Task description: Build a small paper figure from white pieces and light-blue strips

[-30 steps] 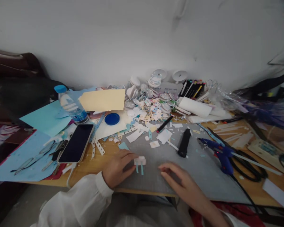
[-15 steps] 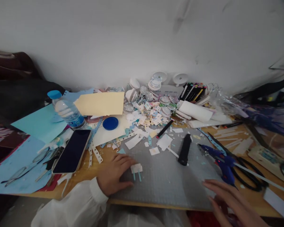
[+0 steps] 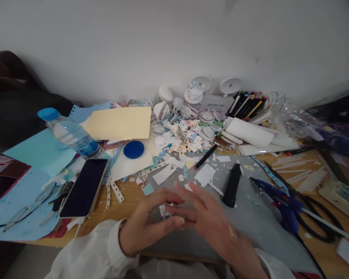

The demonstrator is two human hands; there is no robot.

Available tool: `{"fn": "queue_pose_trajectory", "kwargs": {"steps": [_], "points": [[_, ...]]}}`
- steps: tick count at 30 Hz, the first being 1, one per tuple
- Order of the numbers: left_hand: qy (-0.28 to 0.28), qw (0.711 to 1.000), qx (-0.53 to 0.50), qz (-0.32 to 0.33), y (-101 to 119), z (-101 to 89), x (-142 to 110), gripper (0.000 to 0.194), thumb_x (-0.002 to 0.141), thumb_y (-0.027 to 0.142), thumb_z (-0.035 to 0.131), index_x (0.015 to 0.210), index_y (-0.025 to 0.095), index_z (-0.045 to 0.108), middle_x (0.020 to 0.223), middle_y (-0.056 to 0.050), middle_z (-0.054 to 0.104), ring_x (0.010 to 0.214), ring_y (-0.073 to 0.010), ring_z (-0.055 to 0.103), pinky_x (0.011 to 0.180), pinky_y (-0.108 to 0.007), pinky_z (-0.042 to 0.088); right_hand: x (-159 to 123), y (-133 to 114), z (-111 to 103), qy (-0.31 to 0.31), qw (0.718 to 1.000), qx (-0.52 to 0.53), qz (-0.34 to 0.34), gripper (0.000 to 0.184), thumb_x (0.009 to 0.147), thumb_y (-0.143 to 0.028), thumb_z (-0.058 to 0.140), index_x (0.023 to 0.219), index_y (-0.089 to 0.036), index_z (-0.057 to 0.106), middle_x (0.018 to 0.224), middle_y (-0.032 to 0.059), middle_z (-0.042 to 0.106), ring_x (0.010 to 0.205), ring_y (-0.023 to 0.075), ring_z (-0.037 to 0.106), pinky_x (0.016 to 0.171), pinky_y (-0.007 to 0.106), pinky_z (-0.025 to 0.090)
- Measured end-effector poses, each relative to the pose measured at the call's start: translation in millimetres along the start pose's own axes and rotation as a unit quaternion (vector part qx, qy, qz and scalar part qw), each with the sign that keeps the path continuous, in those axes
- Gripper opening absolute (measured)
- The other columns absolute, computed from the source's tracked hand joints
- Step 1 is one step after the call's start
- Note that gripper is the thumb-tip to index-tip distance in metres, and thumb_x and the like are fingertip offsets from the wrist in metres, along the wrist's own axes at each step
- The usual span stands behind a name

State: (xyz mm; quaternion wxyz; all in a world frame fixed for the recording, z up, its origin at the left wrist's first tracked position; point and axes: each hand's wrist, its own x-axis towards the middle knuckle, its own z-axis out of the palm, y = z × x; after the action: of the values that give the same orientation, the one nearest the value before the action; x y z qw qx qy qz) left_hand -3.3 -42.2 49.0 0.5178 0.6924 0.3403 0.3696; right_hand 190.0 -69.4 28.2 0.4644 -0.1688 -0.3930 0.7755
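My left hand [image 3: 142, 230] curls over the grey cutting mat [image 3: 250, 217], its index finger and thumb around a small white paper piece with blue strips [image 3: 163, 209]. My right hand [image 3: 212, 223] has come in from the right. Its fingers are stretched out and spread, and the tips reach the same piece and overlap my left fingers. Most of the paper piece is hidden by both hands. White sleeves cover both wrists.
A black cutter [image 3: 232, 185], a blue glue gun [image 3: 282, 197] and black scissors [image 3: 317, 217] lie right of the hands. A phone [image 3: 83, 188], a water bottle [image 3: 71, 135], a blue lid [image 3: 133, 149] and coloured paper sheets [image 3: 119, 123] are left. Paper scraps [image 3: 186, 141] pile up behind.
My right hand swung out to the lower right, then came back left to meet my left hand at the paper piece. My left hand has lifted and curled round it.
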Motion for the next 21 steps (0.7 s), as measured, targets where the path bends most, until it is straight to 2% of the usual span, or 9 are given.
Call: {"fn": "queue_pose_trajectory", "kwargs": {"steps": [3,5,9,12,16,18,21], "points": [[0.013,0.998,-0.03,-0.05,1.1,5.4,6.5,0.013,0.086,0.028,0.065,0.091,0.017,0.07,0.086,-0.006,0.071,0.08,-0.0164,0.066,0.072,-0.026,0.052,7.1,0.4,4.6,-0.009,0.999,0.034,0.023,0.063,0.077,-0.065,0.063,0.135,-0.048,0.046,0.155,-0.0006,0.034,0.127,0.0276,0.053,0.1,0.049,0.045],[0.023,0.997,-0.031,-0.064,0.2,4.6,7.0,0.015,0.086,0.029,0.065,0.08,0.016,0.07,0.076,-0.005,0.069,0.071,-0.0147,0.063,0.065,-0.024,0.05,6.6,1.6,5.9,-0.016,0.999,0.035,0.02,0.066,0.075,-0.067,0.063,0.136,-0.047,0.046,0.156,0.0006,0.033,0.127,0.0262,0.053,0.098,0.047,0.046],[0.079,0.995,-0.031,-0.047,0.3,-5.7,3.3,0.012,0.086,0.027,0.066,0.08,0.018,0.071,0.077,-0.004,0.07,0.074,-0.0146,0.063,0.069,-0.025,0.05,1.8,1.1,6.3,-0.02,0.999,0.028,0.006,0.062,0.077,-0.067,0.061,0.134,-0.049,0.047,0.155,-0.0015,0.036,0.128,0.0268,0.052,0.098,0.046,0.045],[0.148,0.988,-0.022,-0.033,1.4,-17.5,-2.7,0.01,0.086,0.026,0.066,0.079,0.02,0.071,0.077,-0.002,0.07,0.075,-0.0134,0.063,0.07,-0.022,0.05,-3.9,-7.0,10.4,0.03,0.999,0.012,-0.006,0.059,0.079,-0.066,0.059,0.134,-0.047,0.049,0.154,-0.0013,0.038,0.132,0.0305,0.047,0.103,0.051,0.039],[0.222,0.975,0.002,-0.032,-1.7,-27.4,-16.1,0.012,0.088,0.026,0.064,0.08,0.023,0.071,0.078,0.001,0.07,0.075,-0.0113,0.063,0.069,-0.019,0.05,-12.3,-16.1,19.8,0.088,0.994,-0.011,-0.057,0.063,0.08,-0.068,0.054,0.137,-0.042,0.047,0.154,0.0022,0.036,0.135,0.0343,0.042,0.107,0.057,0.033],[0.231,0.972,0.006,-0.036,-5.0,-26.7,-23.2,0.013,0.089,0.027,0.063,0.08,0.023,0.071,0.078,0.001,0.07,0.076,-0.0117,0.063,0.07,-0.02,0.05,-15.6,-15.7,23.6,0.103,0.992,-0.022,-0.075,0.063,0.081,-0.068,0.05,0.138,-0.042,0.045,0.154,0.0022,0.037,0.136,0.0342,0.041,0.107,0.058,0.033],[0.209,0.977,-0.002,-0.045,-8.9,-20.2,-30.9,0.013,0.088,0.028,0.063,0.08,0.022,0.071,0.078,0.0,0.07,0.076,-0.0131,0.063,0.069,-0.022,0.051,-19.5,-11.6,27.2,0.108,0.989,-0.064,-0.073,0.064,0.08,-0.069,0.048,0.138,-0.042,0.042,0.152,0.0024,0.04,0.135,0.034,0.043,0.105,0.059,0.035]]}}
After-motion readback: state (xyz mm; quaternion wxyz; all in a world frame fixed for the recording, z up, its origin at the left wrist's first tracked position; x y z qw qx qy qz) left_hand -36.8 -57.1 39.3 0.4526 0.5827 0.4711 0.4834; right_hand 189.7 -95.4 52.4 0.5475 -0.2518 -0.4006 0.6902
